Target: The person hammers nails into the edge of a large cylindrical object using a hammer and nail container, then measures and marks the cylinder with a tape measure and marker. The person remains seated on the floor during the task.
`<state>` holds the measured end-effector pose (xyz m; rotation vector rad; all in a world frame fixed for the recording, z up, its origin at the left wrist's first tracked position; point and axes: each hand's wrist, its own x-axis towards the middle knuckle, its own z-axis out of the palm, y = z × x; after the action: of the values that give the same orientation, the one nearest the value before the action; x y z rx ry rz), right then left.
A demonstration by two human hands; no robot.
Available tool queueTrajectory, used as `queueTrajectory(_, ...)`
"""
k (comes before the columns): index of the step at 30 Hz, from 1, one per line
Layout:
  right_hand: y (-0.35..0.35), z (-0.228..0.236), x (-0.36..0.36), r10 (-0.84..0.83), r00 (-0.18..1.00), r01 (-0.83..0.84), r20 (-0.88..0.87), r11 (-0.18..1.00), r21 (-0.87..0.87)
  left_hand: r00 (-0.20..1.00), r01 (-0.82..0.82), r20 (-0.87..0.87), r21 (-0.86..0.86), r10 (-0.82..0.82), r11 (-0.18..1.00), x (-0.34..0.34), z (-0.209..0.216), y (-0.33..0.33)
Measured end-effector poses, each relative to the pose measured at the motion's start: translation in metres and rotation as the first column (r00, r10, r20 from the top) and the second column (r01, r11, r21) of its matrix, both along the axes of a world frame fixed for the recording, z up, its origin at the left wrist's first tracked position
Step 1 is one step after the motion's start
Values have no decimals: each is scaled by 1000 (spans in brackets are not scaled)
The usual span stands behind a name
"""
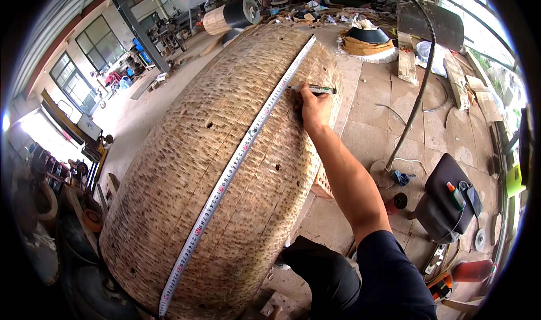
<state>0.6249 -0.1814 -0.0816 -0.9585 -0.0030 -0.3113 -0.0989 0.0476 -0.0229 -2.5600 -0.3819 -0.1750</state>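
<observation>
A large rounded wooden drum body (169, 179), its surface covered in small chisel-like marks, fills the middle of the view. Across it lies a white measuring tape (225, 176), running from the far edge down to the near left. My right hand (316, 107) is closed around a marker pen (315, 89), whose tip points left toward the tape near its far part. The hand rests at the wood's right side. Several small dark holes dot the wood. My left hand does not show.
At right stand a dark stool (442, 190) with a phone and a marker on it, a flexible-neck lamp (422, 89) and a power strip (434, 259). A red bottle (473, 271) lies near the lower right. Loose planks (407, 58) and a black-and-wood cylinder (232, 15) are farther back.
</observation>
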Motion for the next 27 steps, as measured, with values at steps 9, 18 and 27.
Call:
queueTrajectory(9, -19, 4, 40, 12, 1000, -8, -24, 986, 165, 1000, -2, -14, 10, 3, 1000, -1, 3, -1)
queueTrajectory(18, -13, 8, 81, -197, 977, 196, -78, 980, -20, 999, 8, -37, 32, -7, 999, -7, 4, -1)
queueTrajectory(27, -9, 4, 85, -172, 983, 171, -55, 985, -24, 998, 24, -68, 47, -21, 999, -12, 10, -9)
